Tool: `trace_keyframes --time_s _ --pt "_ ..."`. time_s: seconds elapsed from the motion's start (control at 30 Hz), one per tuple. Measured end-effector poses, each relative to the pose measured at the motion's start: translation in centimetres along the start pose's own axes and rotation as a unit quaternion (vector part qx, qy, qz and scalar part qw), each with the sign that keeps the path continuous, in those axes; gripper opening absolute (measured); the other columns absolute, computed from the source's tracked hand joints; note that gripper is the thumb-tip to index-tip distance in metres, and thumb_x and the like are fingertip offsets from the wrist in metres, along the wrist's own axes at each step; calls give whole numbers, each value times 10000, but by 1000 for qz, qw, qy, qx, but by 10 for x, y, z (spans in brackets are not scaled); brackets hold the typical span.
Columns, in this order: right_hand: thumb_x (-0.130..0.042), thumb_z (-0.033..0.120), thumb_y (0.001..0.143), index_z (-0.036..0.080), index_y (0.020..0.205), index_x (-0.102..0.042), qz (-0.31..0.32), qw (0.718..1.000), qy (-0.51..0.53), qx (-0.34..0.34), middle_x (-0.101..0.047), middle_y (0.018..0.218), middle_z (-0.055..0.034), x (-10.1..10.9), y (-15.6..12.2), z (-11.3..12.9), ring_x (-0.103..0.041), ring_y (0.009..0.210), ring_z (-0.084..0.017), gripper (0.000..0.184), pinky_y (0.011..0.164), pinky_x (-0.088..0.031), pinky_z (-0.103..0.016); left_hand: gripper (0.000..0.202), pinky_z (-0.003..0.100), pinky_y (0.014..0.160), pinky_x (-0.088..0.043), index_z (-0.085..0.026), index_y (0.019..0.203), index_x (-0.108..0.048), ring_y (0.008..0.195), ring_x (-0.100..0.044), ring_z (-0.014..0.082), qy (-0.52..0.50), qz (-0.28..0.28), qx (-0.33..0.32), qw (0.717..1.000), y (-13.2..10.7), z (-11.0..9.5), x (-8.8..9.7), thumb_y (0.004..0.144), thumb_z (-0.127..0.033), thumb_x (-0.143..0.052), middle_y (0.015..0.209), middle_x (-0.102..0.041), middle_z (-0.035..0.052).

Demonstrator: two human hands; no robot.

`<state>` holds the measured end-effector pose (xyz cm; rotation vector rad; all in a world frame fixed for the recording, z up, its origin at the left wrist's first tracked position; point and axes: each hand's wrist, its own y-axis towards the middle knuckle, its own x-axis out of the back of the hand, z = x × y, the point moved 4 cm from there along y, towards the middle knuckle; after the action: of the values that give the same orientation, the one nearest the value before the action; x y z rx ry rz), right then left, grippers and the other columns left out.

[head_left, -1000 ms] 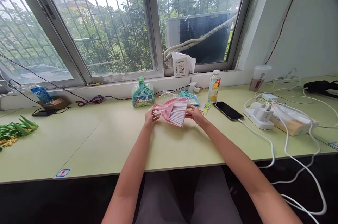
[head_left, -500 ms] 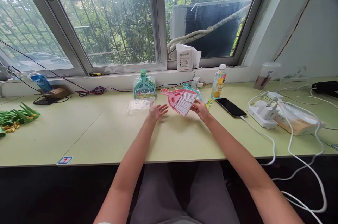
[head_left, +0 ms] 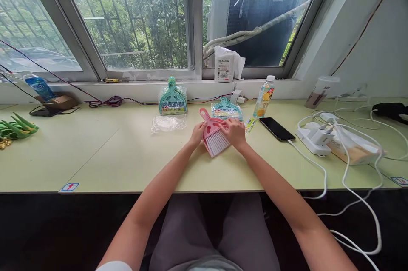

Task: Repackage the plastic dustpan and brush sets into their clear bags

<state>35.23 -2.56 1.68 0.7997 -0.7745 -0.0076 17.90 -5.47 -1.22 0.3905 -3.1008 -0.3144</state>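
Note:
A pink hand brush with white bristles [head_left: 217, 142] lies against a matching pink dustpan [head_left: 208, 125], handles pointing away from me. My left hand [head_left: 198, 134] is closed on the left edge of this set. On the right side, my right hand [head_left: 235, 132] grips it too, its fingers across the pink part above the bristles. That hand covers part of the set. Just behind it rests a teal dustpan-and-brush set [head_left: 227, 109] in clear wrap. To the left stand teal dustpan sets [head_left: 172, 103], with a crumpled clear plastic bag [head_left: 168, 124] in front.
Right of my hands are a drink bottle [head_left: 264, 97], a black phone [head_left: 278, 129] on a white cable, and a power strip [head_left: 314, 138] among cables. Green plastic pieces [head_left: 19, 128] lie far left. A tissue pack [head_left: 224, 67] stands on the window sill.
My left hand, spread and apart from the set before, has closed on its left edge. The pink set has come nearer and turned more upright in view; my right hand has shifted over its top.

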Motion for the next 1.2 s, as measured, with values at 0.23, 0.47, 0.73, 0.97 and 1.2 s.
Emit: trace_keyframes --time_s 0.23,0.47,0.73,0.97,1.2 --pt "-570 479 848 203 781 -649 79 995 -36 54 -634 890 -93 -10 -3 14 -549 870 -241 295 774 -367 -359 395 274 729 -430 -145 823 -648 754 -571 172 14 50 -31 998 -8 1 -15 856 -513 -509 809 -666 43" --pt "-586 435 813 207 666 -607 89 994 54 -17 -586 768 -26 -12 4 -2 -541 778 -187 272 715 -354 -310 475 300 814 -430 -132 856 -671 842 -594 205 0 92 -15 996 -8 -7 -16 825 -584 -531 876 -689 65" --pt "-510 407 820 207 632 -606 84 984 152 -45 -563 745 -15 -12 6 -11 -530 757 -177 291 711 -374 -294 410 296 815 -439 -132 954 -689 901 -599 220 9 117 -22 993 -10 -17 -20 853 -484 -503 973 -699 76" --pt "-419 374 875 204 653 -588 42 997 64 -21 -616 799 -58 -7 3 2 -548 814 -215 327 743 -362 -331 349 307 783 -411 -181 775 -647 783 -576 211 145 64 -92 983 -14 -26 -21 921 -369 -392 834 -671 66" --pt "-529 443 848 198 730 -625 57 997 -24 36 -625 869 -69 1 2 23 -559 848 -219 289 771 -342 -343 319 313 787 -392 -208 756 -618 744 -568 221 195 -14 -129 972 -24 -38 -17 934 -300 -370 810 -654 76"
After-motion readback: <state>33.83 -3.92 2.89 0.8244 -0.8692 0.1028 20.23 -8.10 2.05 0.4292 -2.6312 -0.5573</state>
